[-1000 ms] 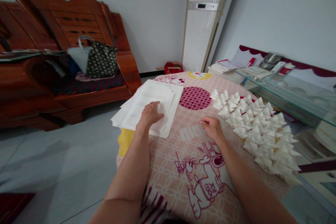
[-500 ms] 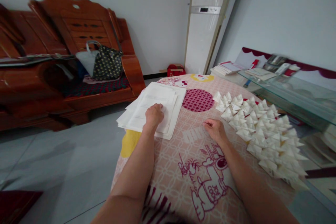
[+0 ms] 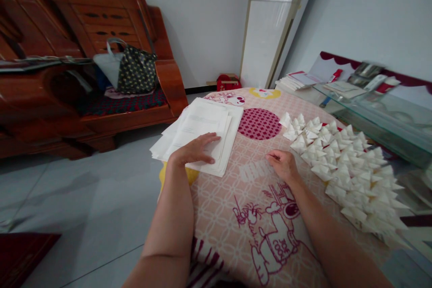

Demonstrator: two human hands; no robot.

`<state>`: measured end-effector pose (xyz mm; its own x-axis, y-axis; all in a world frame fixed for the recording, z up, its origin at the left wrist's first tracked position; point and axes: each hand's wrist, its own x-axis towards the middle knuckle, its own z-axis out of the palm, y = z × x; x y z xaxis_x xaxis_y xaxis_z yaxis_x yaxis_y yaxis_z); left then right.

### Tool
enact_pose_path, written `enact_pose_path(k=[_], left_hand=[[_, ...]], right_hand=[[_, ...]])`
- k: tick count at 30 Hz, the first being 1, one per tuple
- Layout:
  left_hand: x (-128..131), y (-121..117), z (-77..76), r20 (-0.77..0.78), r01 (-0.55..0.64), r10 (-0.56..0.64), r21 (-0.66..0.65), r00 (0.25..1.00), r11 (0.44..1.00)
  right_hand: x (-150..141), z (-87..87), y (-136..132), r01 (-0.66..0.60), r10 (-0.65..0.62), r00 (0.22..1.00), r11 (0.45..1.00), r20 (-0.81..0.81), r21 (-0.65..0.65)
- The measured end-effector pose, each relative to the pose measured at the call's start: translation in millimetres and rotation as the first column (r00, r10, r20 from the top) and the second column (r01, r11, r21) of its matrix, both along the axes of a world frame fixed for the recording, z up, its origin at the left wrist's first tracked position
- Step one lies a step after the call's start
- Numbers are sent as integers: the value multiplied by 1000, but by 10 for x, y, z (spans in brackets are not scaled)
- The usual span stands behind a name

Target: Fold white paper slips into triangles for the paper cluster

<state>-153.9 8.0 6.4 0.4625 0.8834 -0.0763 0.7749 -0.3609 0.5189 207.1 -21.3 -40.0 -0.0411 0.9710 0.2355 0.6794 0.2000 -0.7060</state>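
A loose stack of white paper sheets (image 3: pixel 205 121) lies at the left of the round table, a few lines of faint print on the top sheet. Over the stack's lower part is my left hand (image 3: pixel 197 149), thumb and fingers spread; whether it presses on the paper I cannot tell. My right hand (image 3: pixel 284 164) rests on the patterned tablecloth (image 3: pixel 229 202) with its fingers curled closed; anything inside them is hidden. To the right of that hand stand rows of folded white paper pieces (image 3: pixel 347 162) with pointed tips, set close together.
A glass-topped stand (image 3: pixel 381 119) with bowls and papers adjoins the table's right side. At the left is a carved wooden sofa (image 3: pixel 101 13) holding a dark patterned bag (image 3: pixel 137 69). A white floor-standing air conditioner (image 3: pixel 265 31) fills the far corner, near a red bag (image 3: pixel 228 83).
My left hand has gone from a pointing, closed shape to spread fingers, turning rightward and lower over the stack. My right hand keeps its pose. The camera view has shifted slightly.
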Motion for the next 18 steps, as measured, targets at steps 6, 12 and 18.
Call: enact_pose_path(k=[6, 12, 18], left_hand=[[-4, -12, -11, -4, -55, 55, 10, 998, 998], [-20, -5, -6, 46, -103, 102, 10, 994, 995], [-20, 33, -21, 32, -209, 207, 65, 978, 976]], right_hand=[[6, 5, -1, -7, 6, 1000, 999, -31, -33], [6, 31, -6, -47, 46, 998, 999, -47, -20], [-4, 53, -5, -57, 56, 997, 998, -49, -22]])
